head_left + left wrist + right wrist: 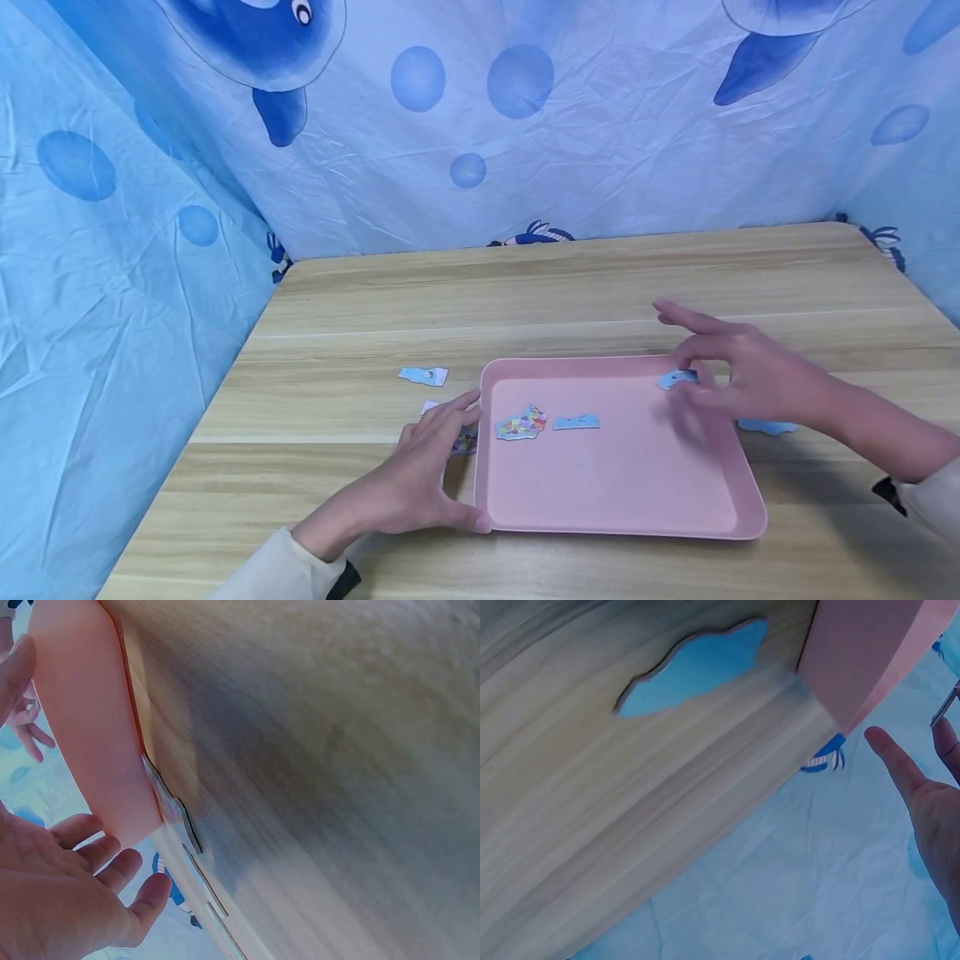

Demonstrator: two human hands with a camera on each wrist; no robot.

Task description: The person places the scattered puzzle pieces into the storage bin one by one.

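Observation:
A pink tray point(622, 500) lies on the wooden table. My left hand point(420, 483) rests along its left side, thumb at the near corner, fingers spread toward the far corner. Over the far right of the tray, my right hand point(738, 375) pinches a light blue puzzle piece point(675, 379) between thumb and index finger, other fingers extended. Inside the tray lie a multicoloured puzzle piece point(521, 423) and a narrow blue one, its strip point(576, 422) just to the right. Another multicoloured piece point(465, 442) is partly hidden behind the left hand.
Left of the tray, a pale blue piece point(423, 376) lies on the table, with a mostly covered white-edged piece point(429, 407) nearer the hand. A wavy-edged blue piece point(694, 667) sits outside the tray's right side. Blue sea-print cloth point(480, 125) hangs behind the table.

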